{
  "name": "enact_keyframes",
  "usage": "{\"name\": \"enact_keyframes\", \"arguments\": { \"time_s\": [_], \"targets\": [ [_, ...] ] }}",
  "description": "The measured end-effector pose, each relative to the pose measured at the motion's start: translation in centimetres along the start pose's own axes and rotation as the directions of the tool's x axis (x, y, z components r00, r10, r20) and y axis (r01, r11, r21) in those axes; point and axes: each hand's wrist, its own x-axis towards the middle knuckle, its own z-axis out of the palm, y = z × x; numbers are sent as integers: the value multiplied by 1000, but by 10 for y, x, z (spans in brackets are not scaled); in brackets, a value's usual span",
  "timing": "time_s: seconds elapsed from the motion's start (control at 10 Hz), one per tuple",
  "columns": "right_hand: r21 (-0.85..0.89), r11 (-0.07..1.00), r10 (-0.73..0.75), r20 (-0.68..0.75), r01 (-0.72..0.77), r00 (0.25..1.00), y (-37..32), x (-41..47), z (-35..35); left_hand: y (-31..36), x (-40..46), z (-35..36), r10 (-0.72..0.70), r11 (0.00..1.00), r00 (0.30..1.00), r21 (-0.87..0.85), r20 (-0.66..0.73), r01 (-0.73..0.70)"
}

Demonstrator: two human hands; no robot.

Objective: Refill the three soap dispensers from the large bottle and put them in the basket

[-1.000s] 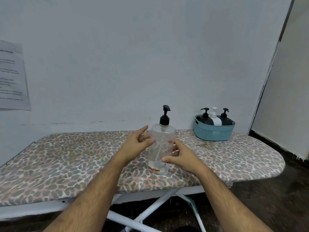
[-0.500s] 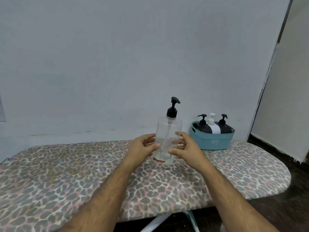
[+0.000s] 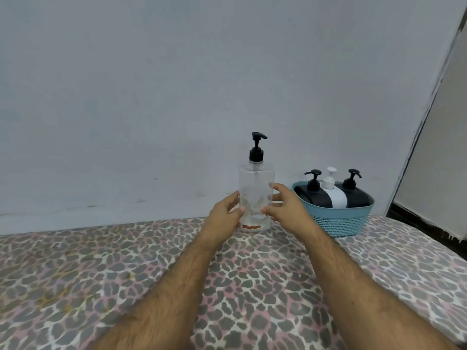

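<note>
The teal basket [image 3: 338, 221] sits on the leopard-print board [image 3: 101, 274] near the wall, and everything else can be placed from it. Inside it stand all three dispensers, pumps up: a black one [image 3: 312, 194] on its left side, a white one [image 3: 333, 195] in the middle, another black one [image 3: 355, 194] on its right. Just left of the basket stands the large clear bottle [image 3: 256, 195], upright on the board, black pump screwed on and almost nothing visible inside but a smear near the base. The left hand [image 3: 225, 215] and right hand [image 3: 285, 208] flank the bottle with fingers curved but loose; whether they grip it or merely touch it, I cannot tell. To my eye the task looks finished, bar setting the bottle down.
</note>
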Motion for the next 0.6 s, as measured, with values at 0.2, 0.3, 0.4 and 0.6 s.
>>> {"name": "enact_keyframes", "arguments": {
  "time_s": [0.2,0.3,0.4,0.6],
  "targets": [
    [-15,1000,19,-11,-19,1000,17,19,3,-25,29,2,-63,998,997,27,33,62],
    [-2,1000,13,-22,-13,1000,26,23,3,-36,37,3,-77,996,997,44,27,76],
    [5,1000,-5,-24,5,1000,29,20,3,-34,34,6,-96,995,995,43,33,95],
    [-27,1000,4,-9,-5,1000,28,10,6,-22,21,3,-95,989,995,110,6,94]
  ]
}}
